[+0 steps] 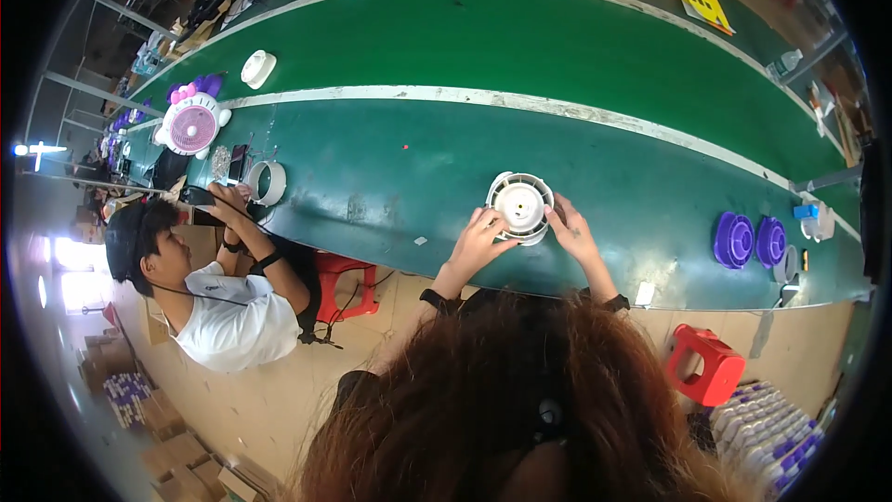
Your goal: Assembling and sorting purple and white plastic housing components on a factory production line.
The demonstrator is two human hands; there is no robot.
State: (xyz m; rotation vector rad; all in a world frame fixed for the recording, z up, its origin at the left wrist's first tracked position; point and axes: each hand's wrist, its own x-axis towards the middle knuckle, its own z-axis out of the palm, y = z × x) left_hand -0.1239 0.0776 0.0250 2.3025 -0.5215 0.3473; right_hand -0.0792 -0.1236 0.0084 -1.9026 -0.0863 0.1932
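A white round fan housing (520, 197), with slots around its rim and a small dark dot at its centre, sits on the green workbench in front of me. My left hand (478, 238) grips its lower left side, with the fingertips reaching over the rim. On the opposite side, my right hand (573, 231) holds the right edge between thumb and fingers. Both wrists wear dark bands. The underside of the housing is hidden.
Two purple round fan parts (734, 241) and a white ring (787, 265) lie at the right. A co-worker (232, 307) sits at the left, hands near another white ring (270, 183) and a cat-shaped fan (193, 125). A green conveyor belt (557, 37) runs behind. A red stool (708, 364) stands right.
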